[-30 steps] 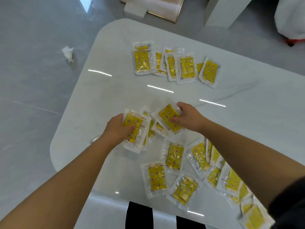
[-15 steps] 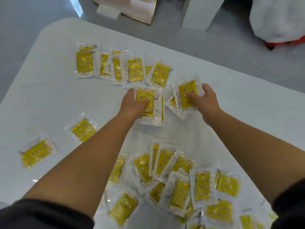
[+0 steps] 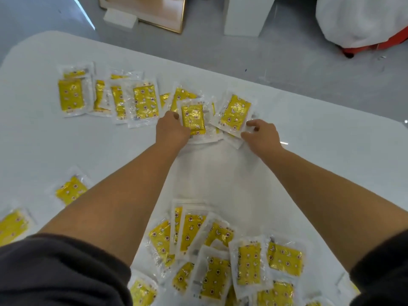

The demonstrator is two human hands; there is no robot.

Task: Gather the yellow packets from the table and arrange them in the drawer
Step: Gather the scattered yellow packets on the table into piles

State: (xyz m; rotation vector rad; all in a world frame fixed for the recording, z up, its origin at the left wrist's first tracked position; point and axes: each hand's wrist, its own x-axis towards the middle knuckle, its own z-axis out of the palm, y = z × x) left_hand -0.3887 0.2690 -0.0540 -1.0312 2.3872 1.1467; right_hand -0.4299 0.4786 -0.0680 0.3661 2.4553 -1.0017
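Many yellow packets in clear wrap lie on the white table (image 3: 309, 155). My left hand (image 3: 171, 129) grips a small stack of packets (image 3: 194, 120) near the far middle of the table, thumb on the top one. Just to its right, my right hand (image 3: 261, 134) pinches the near edge of another yellow packet (image 3: 235, 112) that lies tilted. A far row of packets (image 3: 106, 98) spreads out to the left of my hands. A near pile of packets (image 3: 220, 257) lies between my forearms. No drawer is in view.
Two loose packets (image 3: 70, 191) lie at the left, near the table edge. Beyond the table on the grey floor are a framed board (image 3: 150, 12), a white block (image 3: 245, 16) and a white covered thing with a red base (image 3: 362, 25).
Both hands have reached farther across the table with their packets, up to the far row. The right hand now holds its packet by the near edge.
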